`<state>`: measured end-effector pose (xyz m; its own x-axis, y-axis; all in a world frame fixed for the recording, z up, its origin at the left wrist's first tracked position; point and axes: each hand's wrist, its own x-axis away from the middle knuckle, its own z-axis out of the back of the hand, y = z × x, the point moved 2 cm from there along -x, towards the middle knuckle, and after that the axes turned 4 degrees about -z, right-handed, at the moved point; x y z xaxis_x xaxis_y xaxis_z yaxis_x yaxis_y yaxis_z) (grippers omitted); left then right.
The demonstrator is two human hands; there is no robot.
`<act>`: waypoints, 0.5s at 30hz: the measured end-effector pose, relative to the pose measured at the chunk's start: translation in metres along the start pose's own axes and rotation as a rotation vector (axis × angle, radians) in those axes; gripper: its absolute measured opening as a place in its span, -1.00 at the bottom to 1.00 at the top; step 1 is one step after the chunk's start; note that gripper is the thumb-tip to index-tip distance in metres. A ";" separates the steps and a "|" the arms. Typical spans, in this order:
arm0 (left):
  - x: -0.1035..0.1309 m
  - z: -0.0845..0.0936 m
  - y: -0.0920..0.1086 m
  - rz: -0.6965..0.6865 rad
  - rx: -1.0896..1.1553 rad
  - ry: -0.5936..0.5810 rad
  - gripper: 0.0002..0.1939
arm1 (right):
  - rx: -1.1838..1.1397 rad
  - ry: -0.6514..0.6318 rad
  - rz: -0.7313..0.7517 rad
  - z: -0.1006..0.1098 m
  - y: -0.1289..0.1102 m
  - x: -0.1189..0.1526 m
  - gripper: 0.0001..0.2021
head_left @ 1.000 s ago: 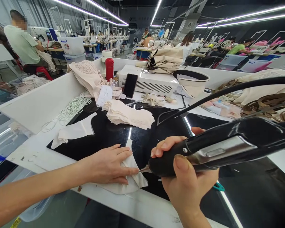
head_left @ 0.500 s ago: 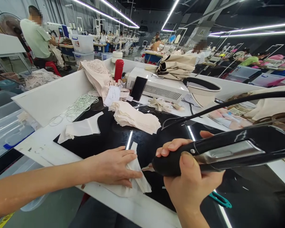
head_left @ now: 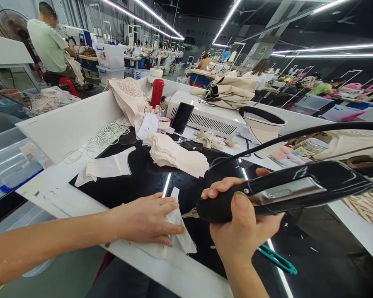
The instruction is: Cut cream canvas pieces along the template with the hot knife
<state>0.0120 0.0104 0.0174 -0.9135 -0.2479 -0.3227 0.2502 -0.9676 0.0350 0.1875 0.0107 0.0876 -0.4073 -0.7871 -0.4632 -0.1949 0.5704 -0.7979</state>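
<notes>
My left hand (head_left: 149,219) lies flat with its fingers stretched over a cream fabric piece (head_left: 185,240), pressing it onto the black work surface near the front edge. In my right hand (head_left: 244,231) is a black corded hand tool (head_left: 282,192) with a silver lever; its exact kind I cannot make out. The tool's small pointed tip (head_left: 191,213) is at the right edge of the fabric, close to my left fingertips; whether it touches is unclear. Beyond my hands lie a stack of cream fabric pieces (head_left: 177,155) and a separate pale piece (head_left: 108,165).
A teal thread snipper (head_left: 278,260) lies right of my right wrist. Farther back are a phone (head_left: 182,118), a red bottle (head_left: 157,93), a white vented box (head_left: 205,114) and tangled pale cord (head_left: 107,136). The tool's black cable (head_left: 286,136) arches across the right side.
The tool in my right hand has shifted slightly left, and its tip has moved slightly up along the fabric's edge. My left hand stays on the fabric. The view has turned a little.
</notes>
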 end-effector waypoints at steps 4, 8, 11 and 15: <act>0.000 -0.001 0.001 0.019 0.022 0.000 -0.62 | -0.028 0.015 0.032 -0.001 0.003 -0.003 -0.62; 0.001 -0.003 0.000 0.018 0.052 0.009 -0.61 | 0.000 -0.016 0.023 -0.004 0.007 -0.002 -0.60; 0.001 -0.002 0.000 0.018 0.061 0.024 -0.62 | 0.017 -0.018 0.025 -0.004 0.008 0.000 -0.62; 0.002 0.002 0.001 0.029 0.061 0.021 -0.63 | 0.009 -0.025 0.022 -0.004 0.008 -0.001 -0.61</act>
<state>0.0099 0.0088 0.0184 -0.8989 -0.2756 -0.3406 0.2560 -0.9613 0.1022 0.1832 0.0171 0.0829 -0.3889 -0.7801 -0.4901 -0.1784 0.5857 -0.7907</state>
